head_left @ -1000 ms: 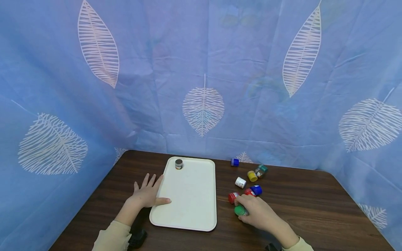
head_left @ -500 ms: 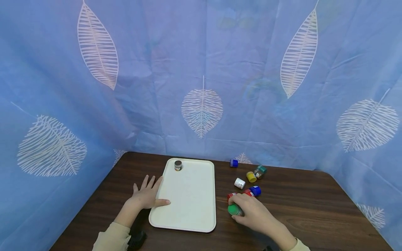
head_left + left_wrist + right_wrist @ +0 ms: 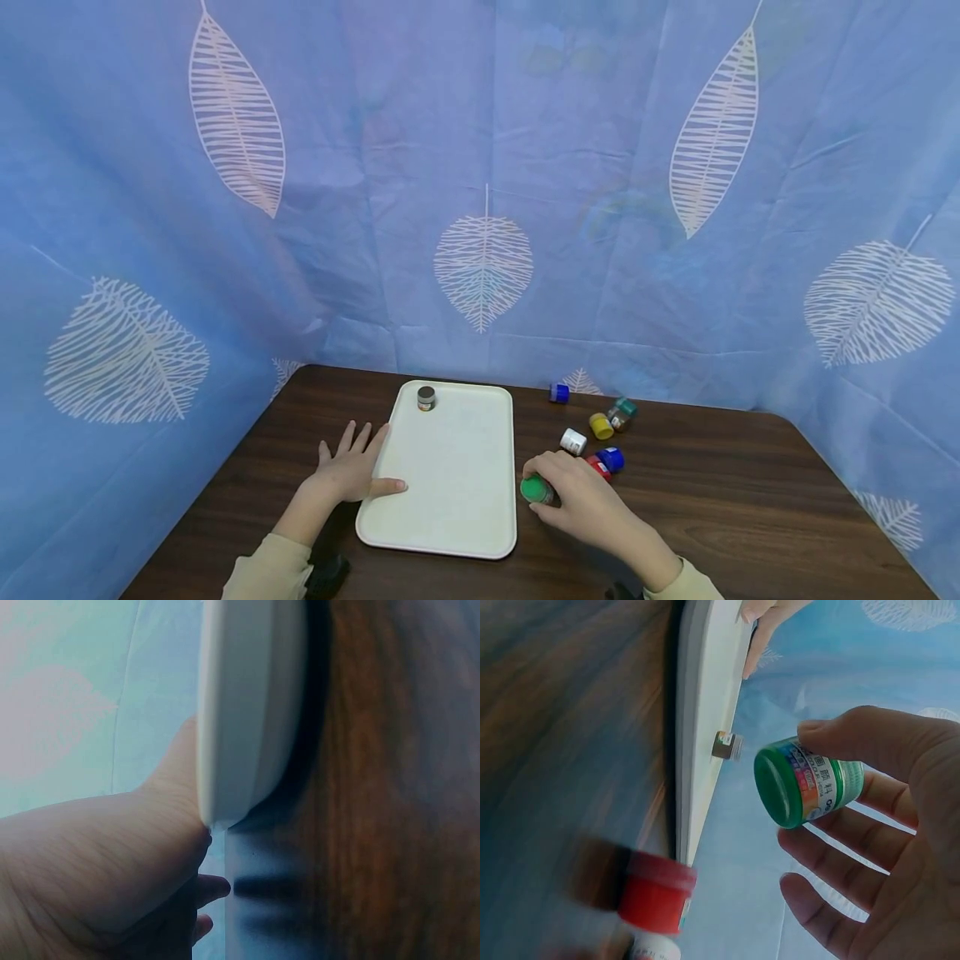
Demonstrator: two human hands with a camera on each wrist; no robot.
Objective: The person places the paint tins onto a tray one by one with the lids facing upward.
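In the head view my right hand holds a green paint jar just right of the white tray. The right wrist view shows that green jar pinched between thumb and fingers, lifted off the table, its printed label showing. My left hand rests at the tray's left edge with fingers spread and the thumb lying over the rim. A small dark-lidded jar stands upright near the tray's far left corner. A red paint jar sits below the green one in the right wrist view; the right hand hides it from the head camera.
Right of the tray on the brown table lie several jars: white, yellow, teal-lidded, red and blue. Another blue jar is by the far edge. A leaf-patterned curtain surrounds the table.
My right hand has carried the green jar leftward and slightly away from me, toward the tray, passing in front of the nearer red jar. The left hand and tray have stayed put.
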